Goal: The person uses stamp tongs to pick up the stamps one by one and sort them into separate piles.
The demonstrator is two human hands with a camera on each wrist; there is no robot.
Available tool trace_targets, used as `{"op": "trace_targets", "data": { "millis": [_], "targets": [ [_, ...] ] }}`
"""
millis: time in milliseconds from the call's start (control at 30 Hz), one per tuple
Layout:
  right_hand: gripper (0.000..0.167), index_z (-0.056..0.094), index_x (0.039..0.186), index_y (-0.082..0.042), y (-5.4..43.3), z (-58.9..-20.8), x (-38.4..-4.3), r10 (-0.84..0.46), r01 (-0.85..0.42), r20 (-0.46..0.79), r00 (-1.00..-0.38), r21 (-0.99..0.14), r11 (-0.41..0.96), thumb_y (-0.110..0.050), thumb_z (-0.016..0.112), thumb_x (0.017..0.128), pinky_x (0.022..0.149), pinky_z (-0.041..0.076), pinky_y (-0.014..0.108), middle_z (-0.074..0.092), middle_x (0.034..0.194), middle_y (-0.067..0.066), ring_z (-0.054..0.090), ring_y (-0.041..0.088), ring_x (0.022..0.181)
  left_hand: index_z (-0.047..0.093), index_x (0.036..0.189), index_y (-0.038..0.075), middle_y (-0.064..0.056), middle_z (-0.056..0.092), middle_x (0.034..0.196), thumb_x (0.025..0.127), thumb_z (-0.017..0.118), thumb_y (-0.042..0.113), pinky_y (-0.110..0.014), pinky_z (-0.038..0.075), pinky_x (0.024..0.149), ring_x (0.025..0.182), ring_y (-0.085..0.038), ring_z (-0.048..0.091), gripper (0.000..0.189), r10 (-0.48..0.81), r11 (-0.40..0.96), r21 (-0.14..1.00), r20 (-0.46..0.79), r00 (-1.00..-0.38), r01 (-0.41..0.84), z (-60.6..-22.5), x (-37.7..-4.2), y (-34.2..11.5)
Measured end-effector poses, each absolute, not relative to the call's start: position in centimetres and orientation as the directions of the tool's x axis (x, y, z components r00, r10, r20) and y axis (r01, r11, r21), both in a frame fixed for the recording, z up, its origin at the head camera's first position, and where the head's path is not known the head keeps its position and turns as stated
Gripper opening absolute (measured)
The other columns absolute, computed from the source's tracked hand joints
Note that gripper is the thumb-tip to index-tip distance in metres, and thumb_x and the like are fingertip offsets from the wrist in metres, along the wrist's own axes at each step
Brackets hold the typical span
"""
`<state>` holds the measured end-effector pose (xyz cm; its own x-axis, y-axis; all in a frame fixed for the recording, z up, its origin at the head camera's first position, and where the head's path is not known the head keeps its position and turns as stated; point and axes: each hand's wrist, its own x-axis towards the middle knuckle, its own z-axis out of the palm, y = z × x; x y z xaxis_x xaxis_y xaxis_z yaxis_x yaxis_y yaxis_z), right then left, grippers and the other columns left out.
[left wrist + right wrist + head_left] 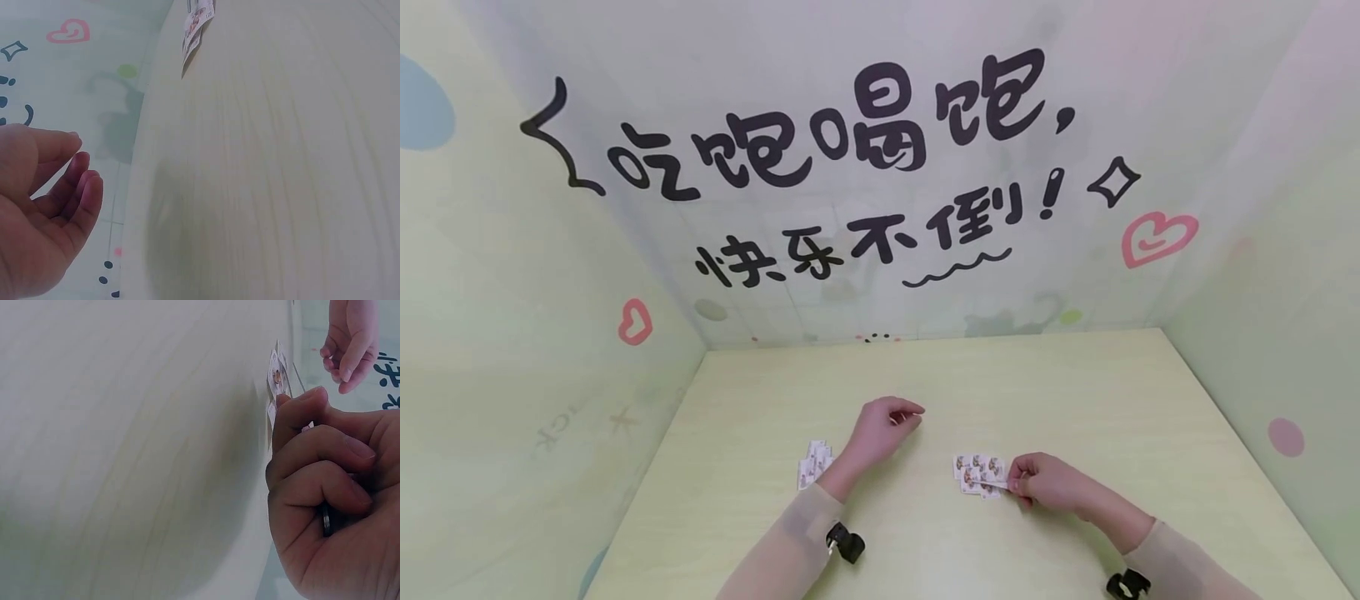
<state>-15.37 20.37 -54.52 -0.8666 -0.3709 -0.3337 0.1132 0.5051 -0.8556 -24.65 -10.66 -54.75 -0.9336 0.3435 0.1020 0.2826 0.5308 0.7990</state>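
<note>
My right hand (1051, 482) pinches a playing card (994, 483) between thumb and index finger, seen almost edge-on in the head view. That card overlaps a group of overlapping face-up cards (967, 461) with coloured pictures, just left of the fingertips. In the right wrist view the other fingers (325, 481) curl into the palm. My left hand (878, 429) hovers over the table with its fingers loosely bent and nothing in them. Just left of the left forearm lies a second small group of overlapping cards (814, 463), partly hidden by the arm.
The pale wood-grain table (1075, 392) meets a printed back wall (805, 317) with black lettering, and side walls stand at left and right. A black wrist camera (847, 543) sits on the left sleeve, another (1127, 585) on the right.
</note>
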Motion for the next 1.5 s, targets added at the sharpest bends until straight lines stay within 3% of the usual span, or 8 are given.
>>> {"op": "trace_targets", "data": {
  "millis": [267, 533, 633, 767, 967, 1233, 1500],
  "targets": [
    [0.011, 0.067, 0.094, -0.003, 21.1, -53.3, -15.1, -0.374, 0.089, -0.337, -0.864, -0.833, 0.546, -0.012, 0.067, 0.101, 0.062, 0.036, 0.029, 0.065, 0.074, 0.006, 0.047, 0.018, 0.068, 0.081, 0.116, 0.008, 0.003, 0.075, 0.102, 0.103, 0.073, 0.013, -0.029, 0.057, 0.075, 0.088, -0.012, 0.064, 0.016, 0.331, 0.536, 0.802, 0.087, -0.940, 0.263, -54.4, -24.4, -11.0],
    [0.016, 0.068, 0.104, 0.002, 22.9, -51.6, -15.8, -0.390, 0.107, -0.345, -0.854, -0.849, 0.517, -0.014, 0.065, 0.105, 0.053, 0.038, 0.023, 0.066, 0.077, 0.007, 0.047, 0.014, 0.060, 0.081, 0.116, 0.009, 0.004, 0.075, 0.102, 0.103, 0.072, 0.013, -0.029, 0.056, 0.074, 0.088, -0.012, 0.064, 0.016, 0.329, 0.542, 0.797, 0.089, -0.940, 0.266, -54.2, -24.6, -11.8],
    [0.019, 0.067, 0.110, 0.004, 23.5, -51.6, -17.1, -0.325, 0.098, -0.306, -0.895, -0.845, 0.525, -0.015, 0.064, 0.107, 0.055, 0.046, 0.027, 0.069, 0.082, 0.009, 0.056, 0.017, 0.063, 0.080, 0.117, 0.007, 0.003, 0.074, 0.101, 0.103, 0.073, 0.012, -0.029, 0.056, 0.074, 0.088, -0.013, 0.064, 0.017, 0.326, 0.533, 0.801, 0.103, -0.940, 0.272, -54.2, -24.7, -12.6],
    [0.022, 0.071, 0.109, 0.001, 24.6, -52.5, -19.5, -0.164, 0.011, -0.158, -0.974, -0.750, 0.661, -0.021, 0.068, 0.106, 0.065, 0.051, 0.034, 0.071, 0.088, 0.007, 0.062, 0.021, 0.075, 0.079, 0.118, 0.005, 0.003, 0.073, 0.098, 0.103, 0.073, 0.011, -0.030, 0.056, 0.075, 0.088, -0.015, 0.064, 0.018, 0.295, 0.521, 0.813, 0.116, -0.948, 0.261, -54.1, -24.7, -13.7],
    [0.028, 0.076, 0.114, 0.000, 26.8, -54.4, -22.3, -0.016, 0.038, -0.077, -0.997, -0.652, 0.758, -0.025, 0.072, 0.104, 0.080, 0.054, 0.044, 0.075, 0.102, 0.010, 0.067, 0.027, 0.091, 0.080, 0.119, 0.006, 0.004, 0.072, 0.098, 0.103, 0.073, 0.013, -0.029, 0.055, 0.073, 0.089, -0.014, 0.065, 0.019, 0.245, 0.526, 0.818, 0.116, -0.962, 0.233, -53.9, -24.8, -15.1],
    [0.023, 0.078, 0.111, 0.000, 27.9, -55.6, -24.0, -0.024, 0.008, -0.045, -0.999, -0.601, 0.799, -0.019, 0.078, 0.099, 0.088, 0.054, 0.054, 0.076, 0.104, 0.013, 0.068, 0.033, 0.096, 0.080, 0.117, 0.006, 0.003, 0.072, 0.096, 0.102, 0.073, 0.010, -0.030, 0.054, 0.075, 0.089, -0.014, 0.064, 0.018, 0.171, 0.545, 0.812, 0.135, -0.976, 0.208, -53.7, -25.3, -17.0],
    [0.026, 0.077, 0.112, 0.001, 28.0, -55.9, -24.3, -0.008, 0.022, -0.047, -0.999, -0.596, 0.803, -0.019, 0.081, 0.096, 0.079, 0.052, 0.046, 0.073, 0.095, 0.006, 0.065, 0.025, 0.087, 0.080, 0.118, 0.006, 0.003, 0.072, 0.097, 0.102, 0.074, 0.011, -0.029, 0.054, 0.074, 0.090, -0.015, 0.064, 0.018, 0.159, 0.547, 0.816, 0.119, -0.980, 0.188, -54.2, -25.6, -18.2]
  ]
}}
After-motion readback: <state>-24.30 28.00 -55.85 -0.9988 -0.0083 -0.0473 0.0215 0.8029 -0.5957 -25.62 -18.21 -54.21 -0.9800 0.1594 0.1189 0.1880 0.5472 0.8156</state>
